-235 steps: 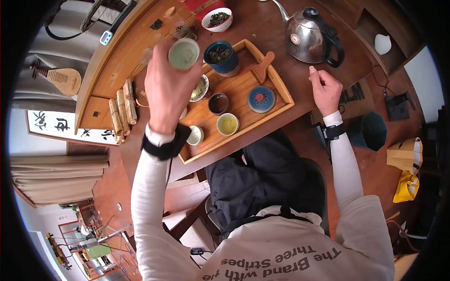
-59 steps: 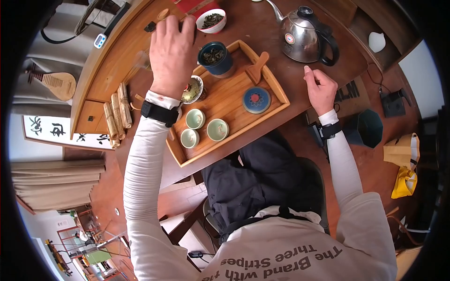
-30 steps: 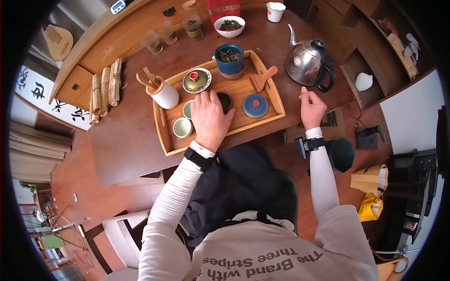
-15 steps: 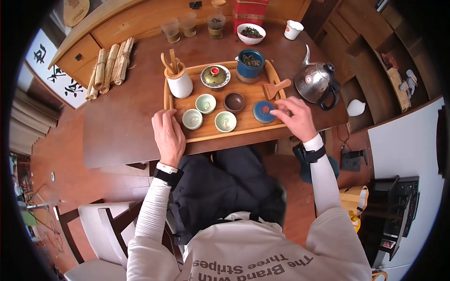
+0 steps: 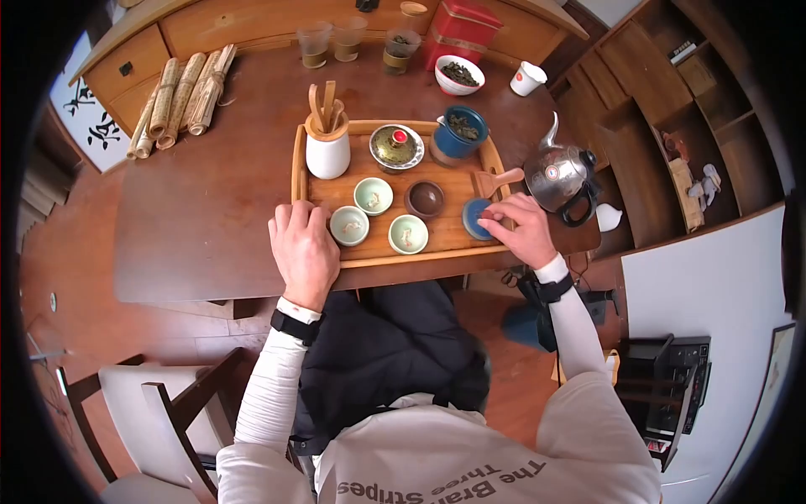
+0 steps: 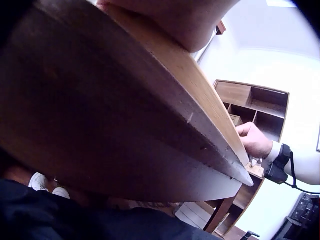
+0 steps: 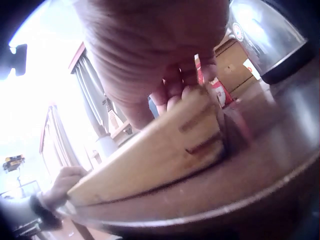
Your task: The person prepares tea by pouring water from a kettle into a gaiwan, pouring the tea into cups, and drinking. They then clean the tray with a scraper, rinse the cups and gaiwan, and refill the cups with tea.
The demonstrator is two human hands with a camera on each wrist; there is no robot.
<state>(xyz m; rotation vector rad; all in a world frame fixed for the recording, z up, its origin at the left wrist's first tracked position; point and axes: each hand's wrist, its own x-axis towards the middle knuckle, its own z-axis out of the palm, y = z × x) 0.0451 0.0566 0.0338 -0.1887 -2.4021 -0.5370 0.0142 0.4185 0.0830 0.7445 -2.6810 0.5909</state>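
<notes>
My left hand [image 5: 304, 254] rests on the front left corner of the wooden tray [image 5: 299, 164]. In the left wrist view its heel lies over the tray's side. At the tray's right end my right hand [image 5: 527, 231] pinches the reddish knob of a blue lid [image 5: 473, 220], thumb and fingers covering the lid's right part. Three pale green cups [image 5: 408, 234] and a dark brown cup [image 5: 425, 199] stand between the hands. Behind them are a lidded bowl [image 5: 396, 149], a white holder [image 5: 328, 158] with wooden tools, and a blue pot [image 5: 461, 133] of leaves.
A wooden scoop [image 5: 497, 181] lies near the right rim. Past it stands a steel kettle [image 5: 558, 175]. A leaf-filled bowl [image 5: 460, 76], white cup [image 5: 528, 78], red box [image 5: 462, 32] and several glasses [image 5: 314, 44] line the back. Bamboo rolls [image 5: 180, 101] lie back left.
My left hand held a green cup aloft, later set down the brown cup, then moved to the tray's left corner. My right hand went from beside the tray to the blue lid's knob.
</notes>
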